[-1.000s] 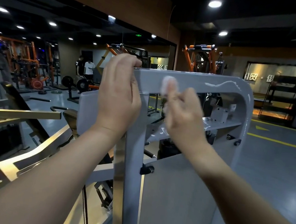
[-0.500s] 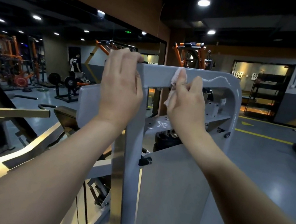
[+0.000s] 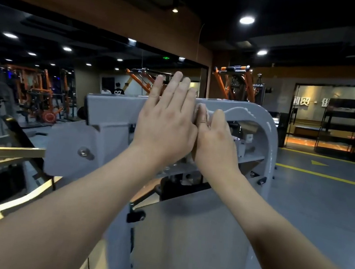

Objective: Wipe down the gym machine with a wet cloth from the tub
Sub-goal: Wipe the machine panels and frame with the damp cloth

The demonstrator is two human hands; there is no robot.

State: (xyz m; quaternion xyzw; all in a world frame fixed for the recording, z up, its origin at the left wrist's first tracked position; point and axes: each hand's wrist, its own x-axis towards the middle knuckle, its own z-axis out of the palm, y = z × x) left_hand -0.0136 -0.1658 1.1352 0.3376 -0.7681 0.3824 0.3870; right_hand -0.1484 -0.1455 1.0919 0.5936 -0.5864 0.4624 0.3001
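Left fingers (image 3: pixel 175 89): held straight and close together, the tips raised above the upper edge of the top bar (image 3: pixel 112 107); nothing is gripped.
Right fingers (image 3: pixel 201 117): curled round a white cloth (image 3: pixel 198 109), which is pressed to the top bar; only a small crumpled edge is seen.
Left hand (image 3: pixel 166 124): set palm-forward in front of the bar, its thumb side touching the right hand (image 3: pixel 216 139); contact with the metal cannot be told.
Top bar: flat-faced, grey, smooth and glossy; pale wet streaks are seen near its rounded right corner.
Gym machine (image 3: pixel 181 236): grey painted metal throughout, with a plain matt panel below and a side plate fixed by a shiny bolt (image 3: pixel 85 152).
Surroundings: brass-coloured bars (image 3: pixel 5 150) at the left, orange racks (image 3: pixel 235 81) behind, a smooth grey floor (image 3: pixel 320 209) marked by a yellow line (image 3: pixel 324 175).
Change: half a second ago the left fingers were hooked over the bar; they have been straightened, and the hands have been brought together. Less of the cloth is shown.
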